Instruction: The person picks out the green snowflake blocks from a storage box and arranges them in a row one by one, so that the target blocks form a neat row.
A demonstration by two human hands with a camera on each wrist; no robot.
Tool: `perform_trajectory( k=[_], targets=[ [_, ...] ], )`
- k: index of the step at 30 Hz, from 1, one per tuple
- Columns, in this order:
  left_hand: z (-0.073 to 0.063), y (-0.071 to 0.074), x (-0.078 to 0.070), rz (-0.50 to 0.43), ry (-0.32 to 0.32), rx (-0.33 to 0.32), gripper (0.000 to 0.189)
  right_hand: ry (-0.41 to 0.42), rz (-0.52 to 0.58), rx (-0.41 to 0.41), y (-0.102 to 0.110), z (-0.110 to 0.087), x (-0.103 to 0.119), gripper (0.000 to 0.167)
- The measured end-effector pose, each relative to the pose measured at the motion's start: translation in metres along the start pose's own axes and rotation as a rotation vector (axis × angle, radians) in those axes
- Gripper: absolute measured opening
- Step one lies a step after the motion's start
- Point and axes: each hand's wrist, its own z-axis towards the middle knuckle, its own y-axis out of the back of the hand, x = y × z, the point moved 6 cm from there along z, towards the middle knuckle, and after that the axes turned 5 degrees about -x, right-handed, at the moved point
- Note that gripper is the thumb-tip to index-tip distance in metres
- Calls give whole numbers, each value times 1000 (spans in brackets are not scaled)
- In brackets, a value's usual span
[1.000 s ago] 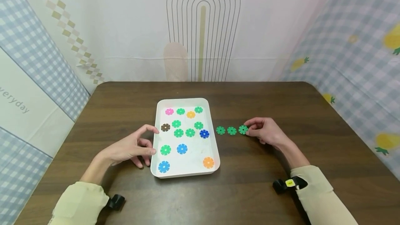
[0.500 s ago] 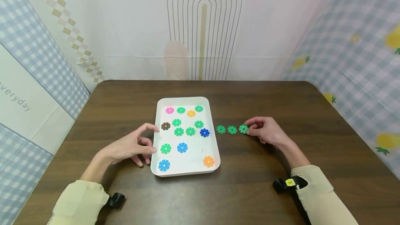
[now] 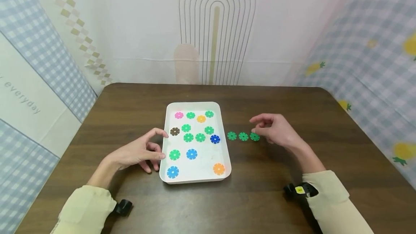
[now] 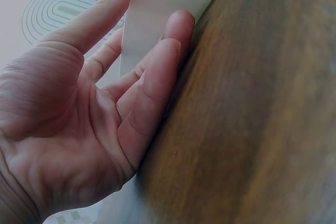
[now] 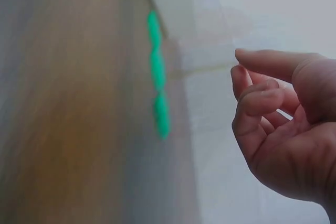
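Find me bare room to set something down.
Table: free on the near side of the tray, between the sleeves; also behind the green row, toward the far edge. In the tray: a patch between the near orange disc and two light-blue discs. Crowded: the tray's far half, and the strip between tray and right hand.
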Motion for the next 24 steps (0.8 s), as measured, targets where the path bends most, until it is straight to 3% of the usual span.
perform_trajectory(
  k=[5, 9, 16, 24],
  targets=[
    [0, 0, 0, 3, 7, -6, 68, 97, -37, 45, -25, 3, 51, 32],
    [1, 0, -1, 0, 5, -4, 69, 137, -11, 95, -54, 6, 78, 28],
    [4, -1, -3, -12, 0, 6, 69, 173, 43, 196, -104, 8, 100, 29],
    [0, 0, -3, -16, 14, -2, 70, 171, 74, 260, -144, 7, 111, 28]
  ],
)
